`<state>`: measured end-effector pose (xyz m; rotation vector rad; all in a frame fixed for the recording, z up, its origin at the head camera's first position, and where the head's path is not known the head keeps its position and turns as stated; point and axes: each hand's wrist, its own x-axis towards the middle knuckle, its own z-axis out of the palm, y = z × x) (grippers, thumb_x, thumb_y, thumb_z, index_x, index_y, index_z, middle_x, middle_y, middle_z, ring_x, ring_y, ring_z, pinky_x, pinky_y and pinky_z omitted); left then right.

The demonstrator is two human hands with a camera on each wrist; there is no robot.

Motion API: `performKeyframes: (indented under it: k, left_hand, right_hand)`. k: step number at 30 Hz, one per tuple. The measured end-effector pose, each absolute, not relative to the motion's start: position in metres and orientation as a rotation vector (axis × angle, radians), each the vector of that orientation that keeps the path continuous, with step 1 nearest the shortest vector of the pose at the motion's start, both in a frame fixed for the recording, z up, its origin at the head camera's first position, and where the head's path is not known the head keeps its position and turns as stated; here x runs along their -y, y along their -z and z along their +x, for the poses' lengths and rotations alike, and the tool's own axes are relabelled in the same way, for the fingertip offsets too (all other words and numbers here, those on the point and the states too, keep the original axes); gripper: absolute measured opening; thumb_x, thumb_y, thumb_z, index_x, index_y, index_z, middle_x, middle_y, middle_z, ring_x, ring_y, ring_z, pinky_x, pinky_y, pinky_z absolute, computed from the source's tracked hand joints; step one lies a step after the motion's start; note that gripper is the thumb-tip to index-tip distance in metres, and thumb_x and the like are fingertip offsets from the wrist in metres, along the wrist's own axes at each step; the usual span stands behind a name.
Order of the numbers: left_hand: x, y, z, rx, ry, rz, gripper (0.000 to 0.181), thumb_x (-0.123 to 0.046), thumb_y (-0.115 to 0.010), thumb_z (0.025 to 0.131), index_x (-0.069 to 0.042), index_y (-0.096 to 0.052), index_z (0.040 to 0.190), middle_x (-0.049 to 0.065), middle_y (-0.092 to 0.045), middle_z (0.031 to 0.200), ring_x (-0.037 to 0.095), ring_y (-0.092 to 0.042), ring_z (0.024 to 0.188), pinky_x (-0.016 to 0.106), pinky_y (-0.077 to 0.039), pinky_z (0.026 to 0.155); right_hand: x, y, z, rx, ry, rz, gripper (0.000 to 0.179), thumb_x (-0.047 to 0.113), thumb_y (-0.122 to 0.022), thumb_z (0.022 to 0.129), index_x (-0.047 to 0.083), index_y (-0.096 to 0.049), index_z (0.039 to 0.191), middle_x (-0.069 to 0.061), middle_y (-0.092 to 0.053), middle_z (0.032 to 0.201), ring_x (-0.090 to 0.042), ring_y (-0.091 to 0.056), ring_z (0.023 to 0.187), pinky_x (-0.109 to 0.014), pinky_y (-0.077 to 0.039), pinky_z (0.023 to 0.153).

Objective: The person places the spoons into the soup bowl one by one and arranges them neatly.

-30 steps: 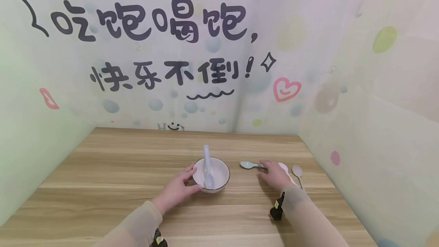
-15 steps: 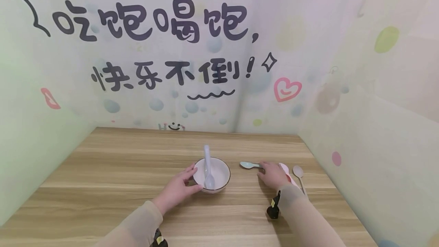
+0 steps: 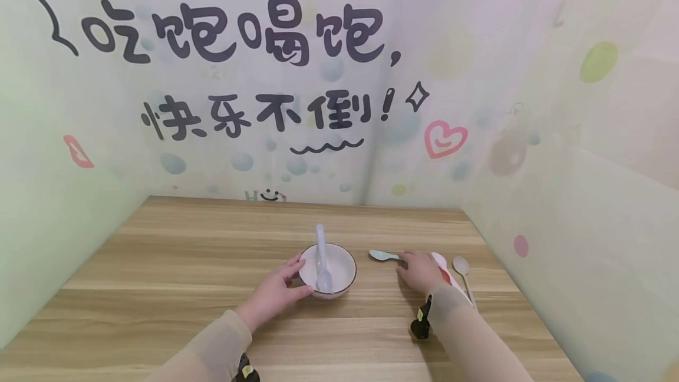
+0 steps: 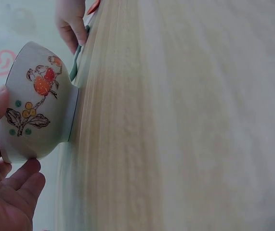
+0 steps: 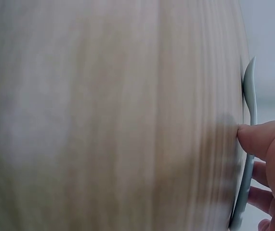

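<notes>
In the head view a white bowl with a dark rim stands on the table, and a pale blue spoon leans in it, handle pointing up and back. My left hand holds the bowl's left side, thumb and fingers spread around it. Painted fruit and leaves decorate the bowl's outside in the left wrist view. To the right, my right hand pinches the handle of a pale green spoon, whose head points left. From the right wrist, the thumb lies across that green spoon with fingers on its far side, low at the tabletop.
Just right of my right hand lie a pinkish-white utensil and a red-orange piece, partly covered by hand and sleeve. Farther right is a beige spoon. Patterned walls enclose the wooden table at the back and sides.
My right hand has shifted slightly left with the green spoon, uncovering more of the red-orange piece. The left hand and bowl have stayed in place.
</notes>
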<state>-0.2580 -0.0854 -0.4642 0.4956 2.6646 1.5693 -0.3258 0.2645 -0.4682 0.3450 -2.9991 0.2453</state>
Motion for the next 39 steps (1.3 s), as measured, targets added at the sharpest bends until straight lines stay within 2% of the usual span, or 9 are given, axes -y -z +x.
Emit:
performKeyframes:
  k: [6,20,32,36,39]
  left_hand:
    - [0.0849,0.4640,-0.2579,-2.673,-1.559,0.487,0.070,-0.026,-0.077,0.083,0.002,-0.046,0.140,0.013,-0.032,0.154,0.033,-0.043,0.132,0.049,-0.041,0.103]
    - [0.0853,0.4631,-0.2575,-2.669,-1.561,0.485,0.071,-0.027,-0.077,0.083,0.002,-0.046,0.140,0.014,-0.031,0.154,0.033,-0.044,0.131,0.048,-0.041,0.103]
    - [0.0851,0.4636,-0.2577,-2.650,-1.577,0.471,0.071,-0.028,-0.077,0.083,0.001,-0.046,0.140,0.013,-0.031,0.154,0.032,-0.046,0.129,0.048,-0.040,0.104]
    - [0.0850,0.4634,-0.2573,-2.636,-1.594,0.459,0.071,-0.027,-0.077,0.083,0.001,-0.046,0.141,0.012,-0.031,0.154,0.032,-0.045,0.130,0.048,-0.040,0.104]
    - [0.0848,0.4635,-0.2569,-2.619,-1.630,0.447,0.071,-0.025,-0.078,0.082,0.002,-0.046,0.140,0.012,-0.031,0.154,0.031,-0.047,0.128,0.047,-0.041,0.104]
  right_hand:
    - [-0.2632,0.4686,-0.3274,3.006,-0.226,0.334,0.038,0.022,-0.066,0.091,0.005,-0.064,0.124,-0.013,-0.062,0.126,-0.039,-0.054,0.118,-0.058,-0.037,0.101]
    - [-0.2582,0.4683,-0.3286,3.008,-0.228,0.329,0.032,0.023,-0.067,0.090,0.006,-0.068,0.117,-0.015,-0.065,0.117,-0.037,-0.057,0.111,-0.054,-0.043,0.096]
    - [-0.2606,0.4738,-0.3306,3.016,-0.301,0.323,0.029,0.011,-0.062,0.090,0.000,-0.068,0.116,-0.017,-0.064,0.118,-0.037,-0.055,0.112,-0.052,-0.042,0.098]
    - [-0.2622,0.4701,-0.3300,3.030,-0.413,0.327,0.026,0.013,-0.064,0.090,0.002,-0.069,0.113,-0.013,-0.066,0.111,-0.031,-0.059,0.103,-0.048,-0.047,0.090]
    - [-0.2630,0.4642,-0.3288,3.051,-0.539,0.319,0.022,0.015,-0.066,0.089,0.004,-0.069,0.108,-0.009,-0.066,0.099,-0.024,-0.059,0.090,-0.044,-0.050,0.079]
